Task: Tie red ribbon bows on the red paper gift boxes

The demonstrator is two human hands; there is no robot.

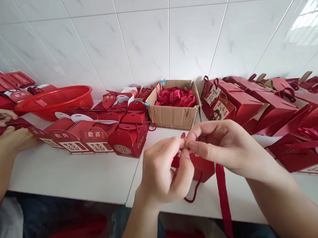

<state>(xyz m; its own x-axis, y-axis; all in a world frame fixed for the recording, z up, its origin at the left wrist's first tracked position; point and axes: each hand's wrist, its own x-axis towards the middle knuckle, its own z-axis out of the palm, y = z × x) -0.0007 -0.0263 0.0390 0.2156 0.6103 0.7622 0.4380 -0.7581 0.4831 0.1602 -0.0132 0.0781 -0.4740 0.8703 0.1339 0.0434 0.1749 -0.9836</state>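
My left hand (164, 172) and my right hand (222, 147) meet above a small red box (205, 168) on the white table (95, 176). Thumbs and fingertips of both hands are pinched together over the box top; what lies between them is too small to make out. Below the hands a twisted red cord (196, 192) loops down from the box. A dark red ribbon (223, 201) hangs beside my right hand and over the table's front edge. Much of the box is hidden behind my hands.
A cardboard box (173, 116) of red ribbons (176, 97) stands behind my hands. Rows of red gift boxes (130, 137) fill the left, more bags and boxes (271, 105) the right. Beyond a red basin (58, 100), a co-worker's hands (22, 138) are at the far left.
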